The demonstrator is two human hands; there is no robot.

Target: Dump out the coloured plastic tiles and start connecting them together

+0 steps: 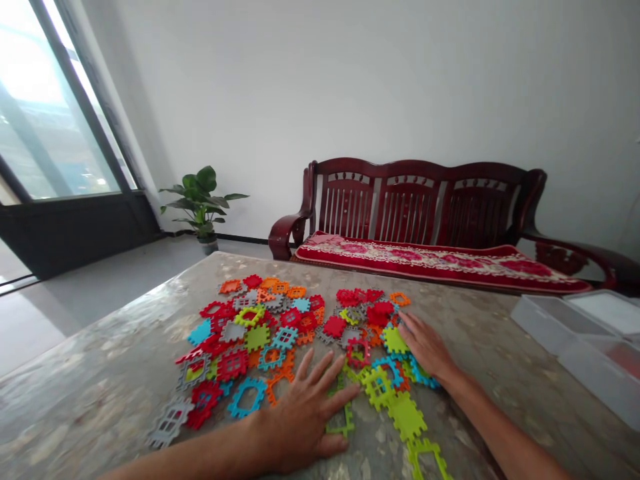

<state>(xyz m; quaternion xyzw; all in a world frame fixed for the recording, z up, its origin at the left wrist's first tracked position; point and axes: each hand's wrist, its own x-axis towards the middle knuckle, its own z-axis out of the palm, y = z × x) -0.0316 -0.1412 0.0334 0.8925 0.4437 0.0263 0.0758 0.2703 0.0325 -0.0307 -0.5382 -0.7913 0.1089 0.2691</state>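
My left hand [300,413] lies palm down with its fingers spread, partly covering a green open-frame puzzle tile [347,421]. My right hand [425,341] rests along the right edge of the right-hand pile. Its stretched fingers touch or hover by a solid green tile [396,341] and blue tiles [423,377]; some fingertips are hidden. Near me, a green window tile [379,388], a solid green tile [407,417] and a green frame tile [428,461] form a line. Left of my left hand lies a pile with a blue ring tile [249,397] and a red window tile [233,363].
The stone-patterned table [115,373] carries the two piles. Clear plastic boxes [543,320] stand at its right edge. Behind it is a dark wooden bench [405,213] with a red floral cushion [435,259]. A potted plant [200,200] stands beyond the far left corner.
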